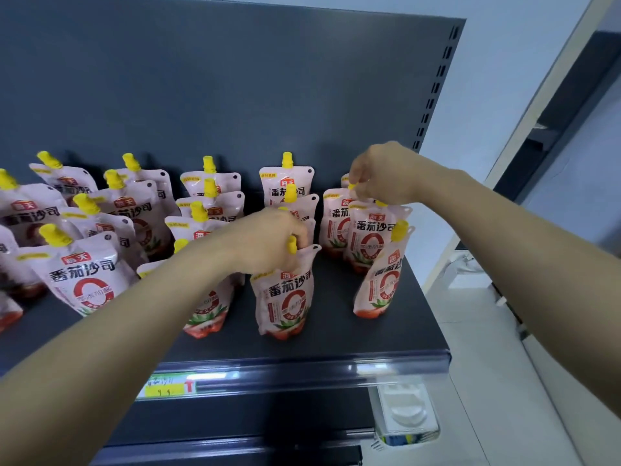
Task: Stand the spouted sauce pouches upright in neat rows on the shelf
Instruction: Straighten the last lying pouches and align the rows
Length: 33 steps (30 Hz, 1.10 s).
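Two hands in use, both on pouches (84, 274) that stand on the dark grey shelf (336, 334).

Pouches: pale pink-white film, yellow screw cap on a top spout, large dark characters over a red ring, red and green artwork at the base. They fill the shelf from the left edge of the frame to right of centre, in columns running back to the back panel (235, 95).

Left hand (268, 243), centre of frame – my fingers are curled round the top of the front pouch (285, 297), just beside its cap. That pouch stands upright near the shelf's front edge.

Right hand (379, 176), upper right – fingertips (361, 191) pinch the yellow cap of the rear pouch (346, 180) in the rightmost column. Its body is mostly hidden behind the pouches in front of it.

Leaning pouch (383, 274), right of centre: turned partly sideways, top tilted to the right, untouched by either hand.

Price tag (168, 386) on the shelf's front rail, lower centre; print blurred.
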Each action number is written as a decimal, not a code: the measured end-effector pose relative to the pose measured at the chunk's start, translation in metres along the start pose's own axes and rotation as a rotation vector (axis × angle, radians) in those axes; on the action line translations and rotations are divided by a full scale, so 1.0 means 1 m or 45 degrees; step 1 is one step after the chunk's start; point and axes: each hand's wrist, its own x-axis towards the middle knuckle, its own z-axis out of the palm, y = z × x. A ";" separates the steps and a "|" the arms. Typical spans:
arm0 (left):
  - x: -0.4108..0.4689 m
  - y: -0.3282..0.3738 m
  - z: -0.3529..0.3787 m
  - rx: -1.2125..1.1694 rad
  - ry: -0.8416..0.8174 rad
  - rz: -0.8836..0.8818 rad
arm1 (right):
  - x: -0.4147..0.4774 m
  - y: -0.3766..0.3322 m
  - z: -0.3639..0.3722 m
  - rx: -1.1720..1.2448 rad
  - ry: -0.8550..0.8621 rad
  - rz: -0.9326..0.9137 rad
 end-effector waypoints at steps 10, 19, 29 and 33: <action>-0.002 -0.014 -0.004 0.102 -0.008 0.036 | 0.000 0.004 0.017 0.036 0.018 0.045; 0.019 0.048 0.002 -0.222 0.164 0.133 | 0.005 0.036 0.008 0.027 0.004 0.111; 0.075 0.081 0.048 -0.369 0.106 0.084 | 0.015 0.080 0.030 -0.076 -0.336 -0.047; 0.067 0.079 0.048 -0.476 0.001 0.088 | 0.023 0.087 0.042 0.062 -0.371 -0.087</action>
